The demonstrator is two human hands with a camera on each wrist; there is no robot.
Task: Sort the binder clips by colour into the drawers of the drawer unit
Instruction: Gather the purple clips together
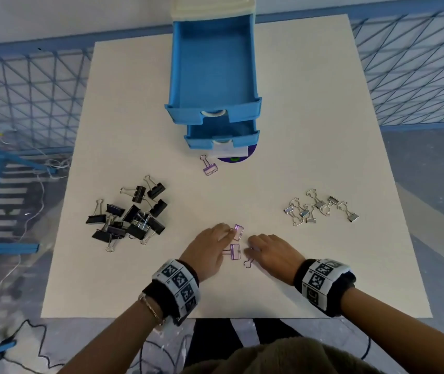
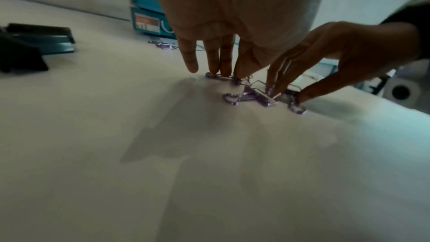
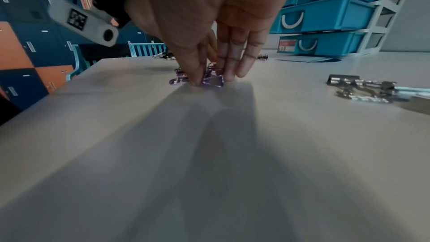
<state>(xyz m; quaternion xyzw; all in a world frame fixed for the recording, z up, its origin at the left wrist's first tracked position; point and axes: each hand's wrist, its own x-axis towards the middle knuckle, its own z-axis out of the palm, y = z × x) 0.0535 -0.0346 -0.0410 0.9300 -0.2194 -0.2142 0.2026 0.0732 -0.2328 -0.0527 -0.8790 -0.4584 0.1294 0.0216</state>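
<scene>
While I am watching both hands working at the near middle of the pale matte worktop, I am judging the small purple metal binder clips as light, stiff and slick, liable to skate if pushed. My left hand is pressing fairly straight fingers onto one clip; my right hand is pinching another between thumb and fingertips. Taking them by the folded triangular body, not the springy wire loops, looks safest. One more purple clip is lying by the blue plastic drawer unit, its drawers pulled out; glossy black clips are heaped left, shiny silver clips right.
</scene>
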